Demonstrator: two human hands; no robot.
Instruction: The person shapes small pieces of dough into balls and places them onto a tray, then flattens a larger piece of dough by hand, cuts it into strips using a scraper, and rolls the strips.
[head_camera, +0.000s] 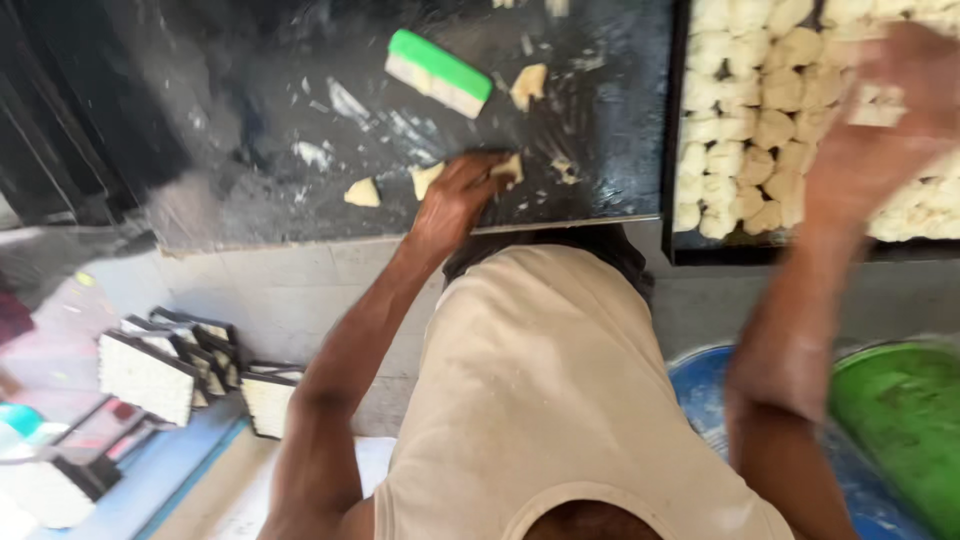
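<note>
I am leaning over a dark, wet-looking worktop (300, 120), and my left hand (465, 190) is reaching down onto it near the front edge, fingers curled around a small pale dough piece (508, 170) that is sticking out at about two o'clock from my knuckles; the grip is closing loosely, not a tight fist, and the piece is touching the worktop or sitting just above it, I cannot tell which. Two more dough wedges are lying at nine o'clock from that hand, the nearer wedge (425, 178) just beside my wrist and the farther wedge (363, 192) a little further out. At twelve o'clock from the hand another dough scrap (530, 84) is lying beside a green-handled scraper (438, 72) with a pale blade, resting flat and angled across the worktop. My right hand (885, 120) is hovering at three o'clock, over a black tray (672, 130) packed with rows of shaped dough lumps (745, 130); it is blurred, so I cannot tell how far its fingers are opening or whether anything is in them. Below the worktop, at seven o'clock, stacked black-framed trays (150, 375) holding pale pieces are leaning on the floor, and at five o'clock a blue tub (700, 390) and a green tub (900, 420) are sitting side by side.
</note>
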